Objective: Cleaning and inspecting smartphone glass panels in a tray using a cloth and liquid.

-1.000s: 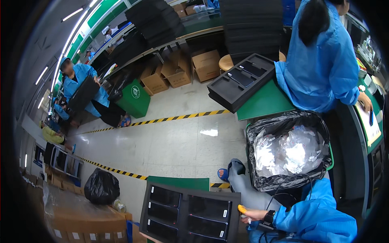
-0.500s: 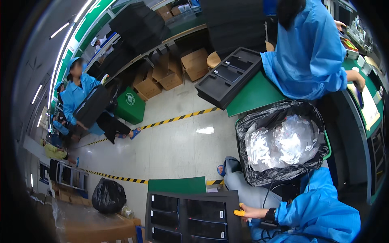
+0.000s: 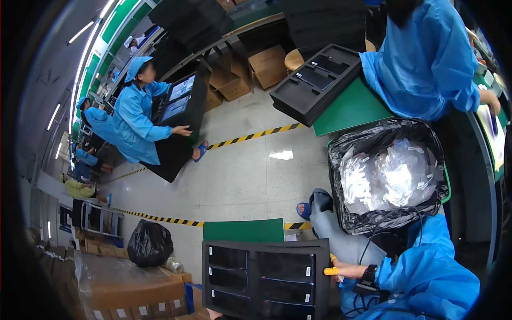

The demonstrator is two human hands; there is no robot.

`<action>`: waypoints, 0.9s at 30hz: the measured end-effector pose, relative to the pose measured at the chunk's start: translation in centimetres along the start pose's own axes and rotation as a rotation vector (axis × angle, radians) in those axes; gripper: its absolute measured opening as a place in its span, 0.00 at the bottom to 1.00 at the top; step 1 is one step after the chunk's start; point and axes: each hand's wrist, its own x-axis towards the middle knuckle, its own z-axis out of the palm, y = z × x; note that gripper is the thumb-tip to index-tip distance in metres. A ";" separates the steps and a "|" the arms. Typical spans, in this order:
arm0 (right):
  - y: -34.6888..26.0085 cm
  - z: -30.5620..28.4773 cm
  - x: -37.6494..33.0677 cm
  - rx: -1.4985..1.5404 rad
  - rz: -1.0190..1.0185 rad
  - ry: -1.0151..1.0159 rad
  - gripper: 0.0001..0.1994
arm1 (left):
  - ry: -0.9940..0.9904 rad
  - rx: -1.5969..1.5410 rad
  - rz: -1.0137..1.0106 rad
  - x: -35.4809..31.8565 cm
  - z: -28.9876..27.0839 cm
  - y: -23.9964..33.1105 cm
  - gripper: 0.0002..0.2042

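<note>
Closer now, your tray (image 3: 265, 277) fills the lower view.
Your right hand (image 3: 341, 269) grips its edge; left hand barely visible, can't tell. Slots look filled; tray not set down.

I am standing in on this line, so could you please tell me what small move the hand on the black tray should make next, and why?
Probably firm up the grip before shifting anything. The right hand, with a yellow cot on one finger, touches only the right edge of the black foam tray, whose slots hold dark flat units. The left hand barely shows at the lower edge, so its hold cannot be judged.
</note>
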 end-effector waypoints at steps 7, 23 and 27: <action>-2.6 0.6 -0.3 -0.263 0.081 0.071 0.61 | -0.056 0.024 0.020 4.0 3.0 -1.1 0.18; -0.5 2.1 0.6 -0.708 -0.761 0.221 0.53 | -0.085 0.084 0.097 4.8 7.0 -0.4 0.16; -9.0 5.0 -6.3 -0.116 0.002 -0.016 0.52 | -0.102 0.130 0.121 3.9 8.1 1.6 0.16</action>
